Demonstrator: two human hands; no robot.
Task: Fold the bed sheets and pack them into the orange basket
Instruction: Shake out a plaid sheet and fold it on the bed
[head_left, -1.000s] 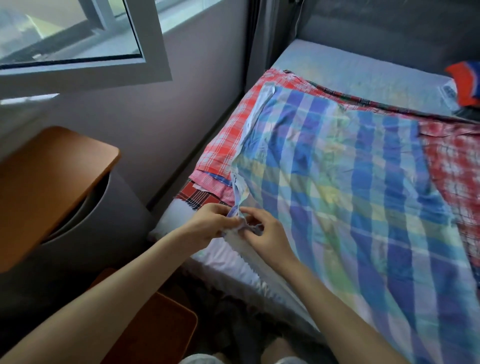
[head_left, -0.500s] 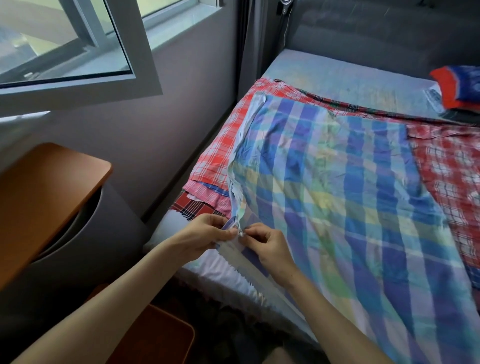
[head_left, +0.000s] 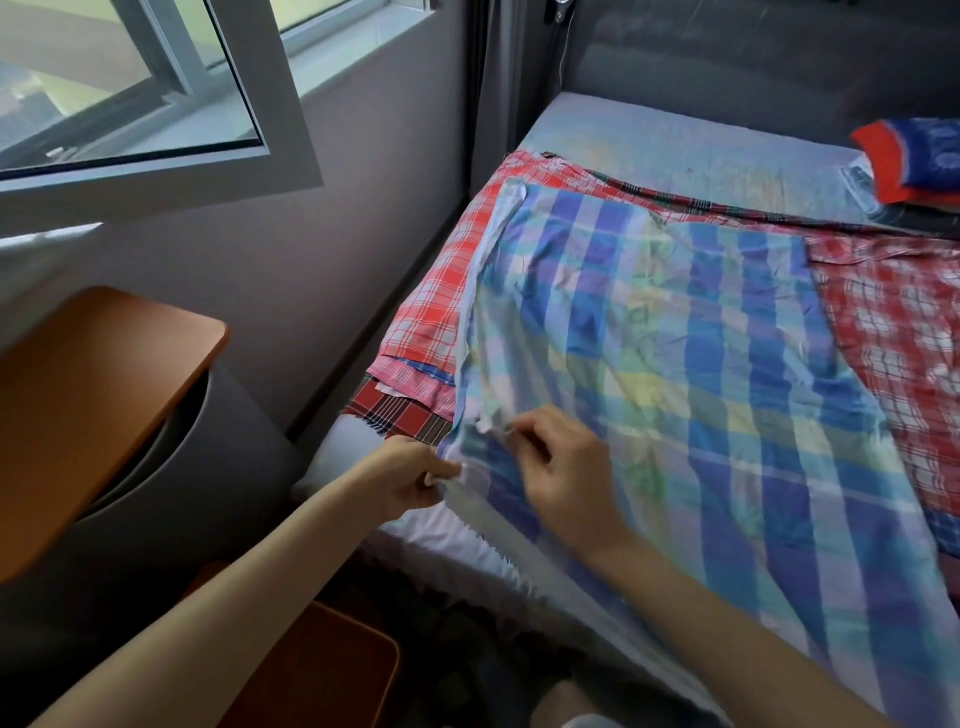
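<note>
The hands are now drawn apart along the sheet (head_left: 701, 364) corner, where earlier they met. The corner is pinched by the left hand (head_left: 410, 480); just right of it the edge seems pinched by the right hand (head_left: 563, 470), fingers curled, though blurred. The sheet is spread on the bed (head_left: 675, 140) beyond both hands. Should the thin hem be let slip, a crooked fold is risked, and the red sheet (head_left: 441, 312) beneath could be dragged along.

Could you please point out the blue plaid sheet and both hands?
blue plaid sheet (head_left: 727, 374), head view, flat middle.
left hand (head_left: 410, 478), head view, its middle.
right hand (head_left: 566, 467), head view, back of hand.
</note>
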